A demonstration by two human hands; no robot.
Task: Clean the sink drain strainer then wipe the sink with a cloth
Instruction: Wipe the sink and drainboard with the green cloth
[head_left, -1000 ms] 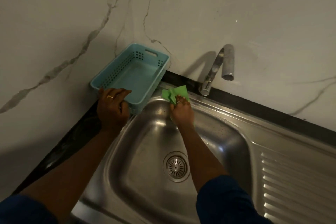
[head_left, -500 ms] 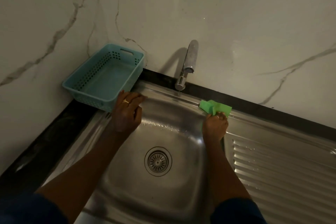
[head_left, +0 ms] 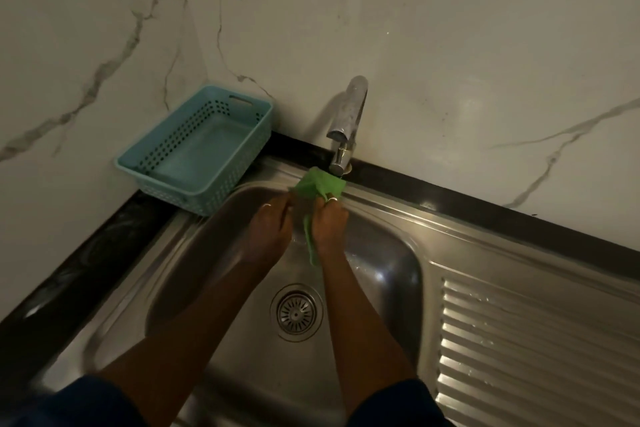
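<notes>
A green cloth [head_left: 320, 185] sits bunched at the sink's back rim, just below the tap's base, with a strip hanging down into the bowl. My right hand [head_left: 329, 222] grips it from the right. My left hand [head_left: 268, 229] is close beside it, fingers reaching the cloth's left edge; whether they pinch it I cannot tell. The round metal drain strainer [head_left: 296, 313] sits in the drain at the bottom of the steel sink [head_left: 388, 253], uncovered, between my forearms.
A light blue perforated plastic basket [head_left: 197, 149] stands on the dark counter in the back left corner, touching the sink edge. A chrome tap [head_left: 346, 121] rises from the back rim. The ribbed drainboard [head_left: 536, 340] lies right. Marble walls close the back and left.
My right hand carried the cloth from the back right corner of the bowl leftward to under the tap. My left hand left the sink's left rim and came to the cloth.
</notes>
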